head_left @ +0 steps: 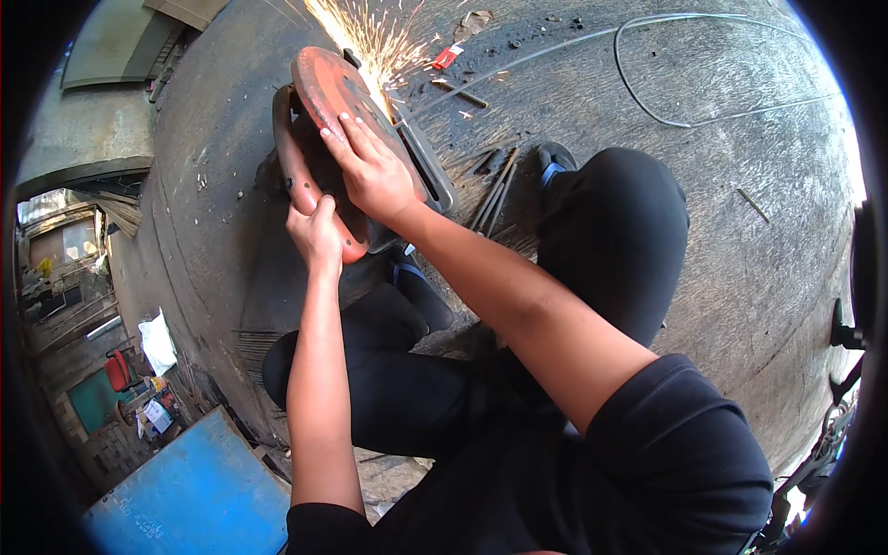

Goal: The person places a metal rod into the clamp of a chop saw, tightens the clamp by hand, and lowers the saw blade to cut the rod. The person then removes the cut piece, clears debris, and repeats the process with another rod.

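Note:
An orange chop saw point(326, 79) stands on the ground in front of me, throwing bright sparks point(370, 42) away from its far side. My left hand point(317, 231) is closed round the orange handle point(294, 162), its thumb lying along the top. On the saw's round guard rests my right hand point(375, 180), palm down with the fingers stretched out. The dark metal base point(435, 171) shows to the right of the guard. A thin metal rod point(518, 67) runs from beside the saw toward the far right. The cutting point is hidden behind the guard.
Cut rods point(499, 192) lie between the saw and my right foot. A dark cable-like loop point(638, 102) spreads across the ground at far right. A red packet point(448, 56) lies beyond the saw. A blue panel point(194, 490) stands at lower left.

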